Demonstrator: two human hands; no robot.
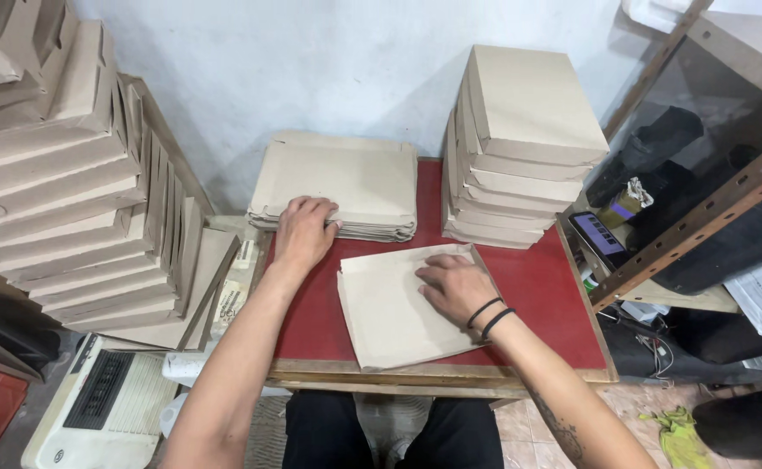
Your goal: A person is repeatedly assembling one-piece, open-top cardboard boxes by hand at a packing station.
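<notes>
1. Two bare hands work over a small red worktop [554,295] with a worn wooden front edge; the person sits at it, dark trousers showing below.
2. Nearest lies a single flat brown cardboard sheet [385,317], slightly askew on the red surface, its lower corner close to the front edge.
3. The right hand [452,285], two black bands at the wrist, lies palm down on that sheet's upper right part, fingers spread and pressing flat, gripping nothing.
4. The left hand [303,230] reaches farther, resting on the near edge of a low pile of flat cardboard sheets [355,178]; its fingertips curl over that edge, but I cannot tell whether they pinch a sheet.
5. Right of the pile, against the pale wall, stands a taller stack of folded cardboard boxes [524,148].
6. Left of the worktop, more folded boxes [68,200] lean in a big slanting heap.
7. A metal shelf rack [702,208] stands on the right.
</notes>
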